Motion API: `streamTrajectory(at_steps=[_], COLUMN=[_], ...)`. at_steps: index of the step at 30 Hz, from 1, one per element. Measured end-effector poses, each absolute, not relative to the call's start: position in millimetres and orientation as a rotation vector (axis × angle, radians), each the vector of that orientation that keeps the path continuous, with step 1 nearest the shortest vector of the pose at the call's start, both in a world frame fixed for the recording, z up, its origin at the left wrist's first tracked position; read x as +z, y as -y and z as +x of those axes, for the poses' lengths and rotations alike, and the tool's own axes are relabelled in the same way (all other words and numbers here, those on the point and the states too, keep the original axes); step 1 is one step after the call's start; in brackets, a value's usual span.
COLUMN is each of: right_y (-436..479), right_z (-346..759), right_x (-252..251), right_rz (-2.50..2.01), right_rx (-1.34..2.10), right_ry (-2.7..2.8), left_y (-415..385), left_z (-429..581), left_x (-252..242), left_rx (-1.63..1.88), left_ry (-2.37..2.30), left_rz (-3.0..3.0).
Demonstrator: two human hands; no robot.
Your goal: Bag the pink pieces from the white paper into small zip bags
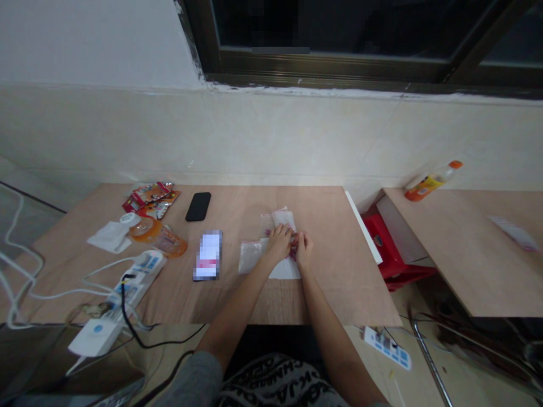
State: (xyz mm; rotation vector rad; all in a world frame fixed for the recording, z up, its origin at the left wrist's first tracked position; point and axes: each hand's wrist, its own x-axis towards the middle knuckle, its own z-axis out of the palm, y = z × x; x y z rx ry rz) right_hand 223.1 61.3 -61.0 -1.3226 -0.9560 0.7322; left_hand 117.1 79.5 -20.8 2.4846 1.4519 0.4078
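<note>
Head view: my left fingers [280, 230] and right fingers [302, 239] curl at reddish pieces [292, 252], can't tell if gripping; plastic bag [250, 256] probably light, slippery; pinch its edge.

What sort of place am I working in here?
Probably an indoor living or study room, perhaps a dormitory: a loaded power strip, red packets and an orange bottle share the table.

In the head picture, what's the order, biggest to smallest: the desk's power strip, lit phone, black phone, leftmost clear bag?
1. Power strip
2. Lit phone
3. Black phone and clear bag: too alike to rank.
</note>
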Motion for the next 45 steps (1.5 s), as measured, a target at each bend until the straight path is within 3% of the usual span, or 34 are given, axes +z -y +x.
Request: streamTrajectory(at_steps=[12,16,22,30,37,45], right_y=[-59,-59,-57,-49,-31,-13], right_z=[222,222,222,218,200,206], right_x=[-57,-59,-59,-45,-11,8], right_rz=[-1.380,-1.402,-1.437,-1.397,-1.182,-1.096], right_rx=[0.694,0.669,0.631,0.611,1.269,1.333], right_ry=[0.915,0.930,0.947,0.939,0.914,0.955], left_y=[-78,-74,-61,-38,-27,-21], left_z=[109,97,78,46,39,35], left_x=[-8,4,23,55,63,58], left_rx=[0.641,1.049,1.632,1.649,1.543,1.557], left_ry=[-1.459,-1.422,-1.301,-1.116,-1.054,-1.161], left_rz=[2.373,2.112,1.158,0.749,0.780,0.873])
